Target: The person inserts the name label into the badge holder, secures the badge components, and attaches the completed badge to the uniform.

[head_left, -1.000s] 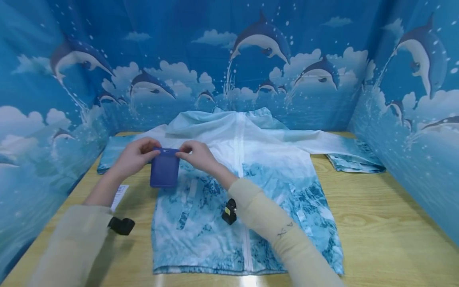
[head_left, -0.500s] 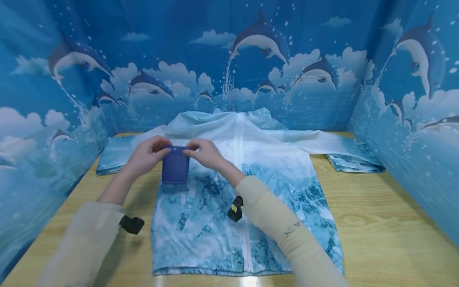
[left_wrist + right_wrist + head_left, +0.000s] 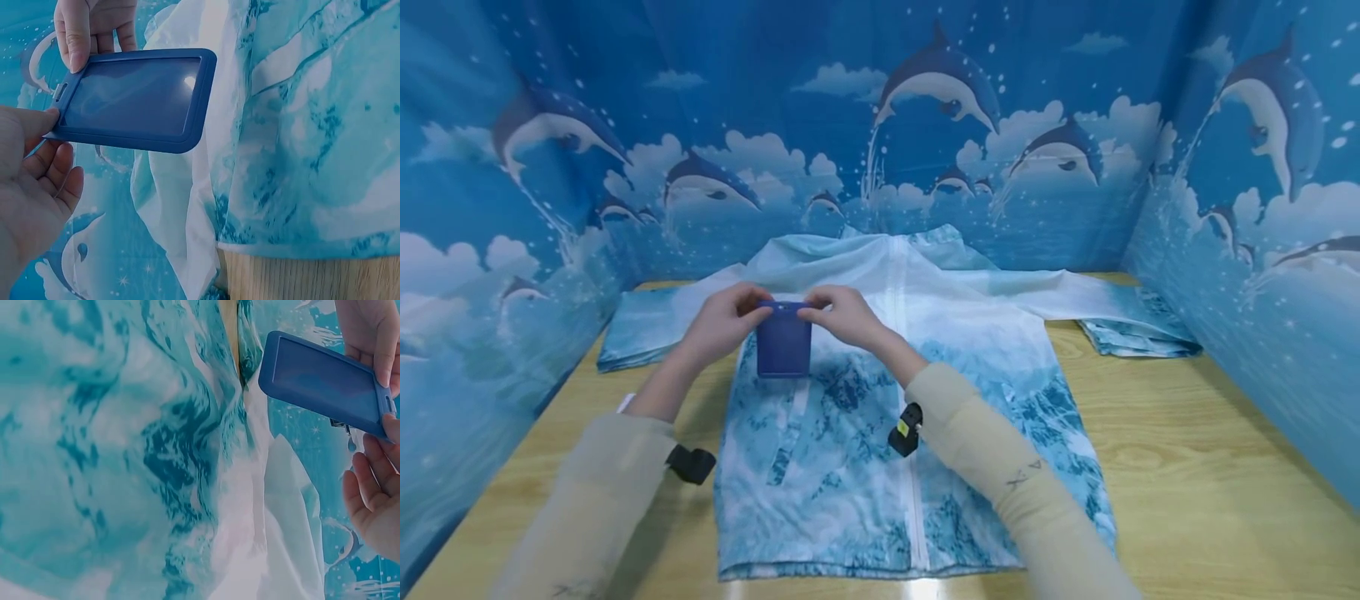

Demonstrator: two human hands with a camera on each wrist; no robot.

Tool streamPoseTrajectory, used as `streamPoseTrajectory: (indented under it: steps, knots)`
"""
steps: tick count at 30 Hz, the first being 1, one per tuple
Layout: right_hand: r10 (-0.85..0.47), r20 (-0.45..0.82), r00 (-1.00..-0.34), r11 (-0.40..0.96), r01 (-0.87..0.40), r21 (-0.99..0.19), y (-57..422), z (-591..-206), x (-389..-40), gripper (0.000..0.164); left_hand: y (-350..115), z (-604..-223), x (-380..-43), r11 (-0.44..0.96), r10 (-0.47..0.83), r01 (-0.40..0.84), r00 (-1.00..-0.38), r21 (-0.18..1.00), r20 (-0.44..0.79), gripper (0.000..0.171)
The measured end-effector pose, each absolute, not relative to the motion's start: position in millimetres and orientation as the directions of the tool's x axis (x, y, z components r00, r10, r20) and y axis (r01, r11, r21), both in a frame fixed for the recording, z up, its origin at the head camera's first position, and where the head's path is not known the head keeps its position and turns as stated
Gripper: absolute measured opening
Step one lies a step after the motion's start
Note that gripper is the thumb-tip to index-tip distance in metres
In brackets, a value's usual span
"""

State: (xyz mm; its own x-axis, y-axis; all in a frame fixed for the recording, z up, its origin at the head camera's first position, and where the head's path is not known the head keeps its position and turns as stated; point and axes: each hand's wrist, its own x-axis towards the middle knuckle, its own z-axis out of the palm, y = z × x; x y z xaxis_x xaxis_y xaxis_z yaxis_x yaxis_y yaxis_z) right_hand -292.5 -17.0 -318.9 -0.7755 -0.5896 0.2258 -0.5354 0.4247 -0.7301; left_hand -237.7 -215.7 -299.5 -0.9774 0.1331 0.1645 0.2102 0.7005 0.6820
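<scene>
A dark blue badge holder (image 3: 784, 343) with a clear window and a slot at its top edge hangs upright above the jacket. My left hand (image 3: 724, 323) pinches its top left corner between thumb and fingers. At the top right corner my right hand (image 3: 848, 318) pinches it the same way. The left wrist view shows the window side of the badge holder (image 3: 134, 97). Behind it, a small metal clip (image 3: 339, 424) shows in the right wrist view. Below lies a blue and white zip jacket (image 3: 970, 392), spread flat with its sleeves out to the sides.
The jacket lies on a wood-grain table (image 3: 1210, 450). A blue dolphin-print curtain (image 3: 820, 100) closes off the back and both sides. The jacket's right-side sleeve is folded over at its end (image 3: 1138, 333). A white item (image 3: 626, 402) shows partly behind the left forearm.
Both hands have moved right together with the badge holder, from beside the jacket's left edge to over its left front. The jacket stays where it was.
</scene>
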Motion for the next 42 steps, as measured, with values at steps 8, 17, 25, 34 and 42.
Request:
streamPoseTrajectory:
  steps: [8,17,25,34,42]
  knots:
    - [-0.601,0.211,-0.771,0.427,-0.533,-0.731,-1.6,-316.7,-297.3,0.021,-201.4,-300.7,-244.6,0.688,0.143,0.224,-0.974,0.69,0.174,0.023]
    - [-0.597,0.21,-0.774,0.426,-0.528,-0.735,12.7,-318.4,-300.9,0.022,-187.9,-304.9,-251.7,0.692,0.152,0.233,-0.972,0.683,0.177,0.024]
    - [-0.587,0.206,-0.783,0.435,-0.52,-0.735,24.5,-320.6,-304.6,0.021,-176.5,-306.5,-254.4,0.677,0.166,0.25,-0.968,0.692,0.187,0.023]
    - [-0.577,0.203,-0.791,0.449,-0.514,-0.73,34.0,-317.7,-305.8,0.019,-167.9,-307.3,-257.5,0.651,0.185,0.272,-0.962,0.709,0.198,0.022]
    - [-0.572,0.201,-0.795,0.455,-0.512,-0.729,42.8,-311.9,-306.6,0.019,-159.0,-304.9,-261.2,0.637,0.173,0.264,-0.965,0.725,0.199,0.021]
